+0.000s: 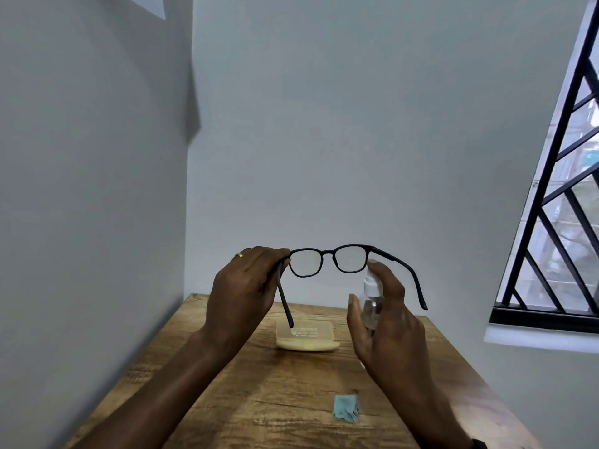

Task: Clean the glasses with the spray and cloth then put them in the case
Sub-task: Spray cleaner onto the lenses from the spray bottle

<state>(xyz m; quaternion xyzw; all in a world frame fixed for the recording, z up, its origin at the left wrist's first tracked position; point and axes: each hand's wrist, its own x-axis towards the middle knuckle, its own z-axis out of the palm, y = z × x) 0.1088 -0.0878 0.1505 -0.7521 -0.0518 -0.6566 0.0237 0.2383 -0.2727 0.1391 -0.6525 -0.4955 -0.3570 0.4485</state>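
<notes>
Spraying looks like the step in hand here. The black plastic-framed glasses (327,260) are held up above the brown wooden bench (227,400) by the left hand (243,286), whose fingers (272,254) are pinched round the frame corner on that side, with the temples unfolded. The small clear plastic spray bottle with the white pump top (371,299) is gripped in the right hand (389,328), with the fingers curled round its body and the index finger laid over the pump, just beside the lens on that side.

To get it done well, the nozzle should probably be aimed square at one lens and kept a bit back from it. One light press per lens is likely plenty, so nothing drips. Which way the nozzle faces can't be told from this angle. The grip is best kept on the frame, so the lenses aren't smudged.

Containers: the bottle is see-through, but how much liquid is in it can't be made out. The flat pale yellow glasses case (306,338) lies on the bench below the glasses. It looks closed, so whatever is inside isn't shown. The small crumpled light-blue cloth (346,408) lies nearer on the bench, well apart from the case.
</notes>
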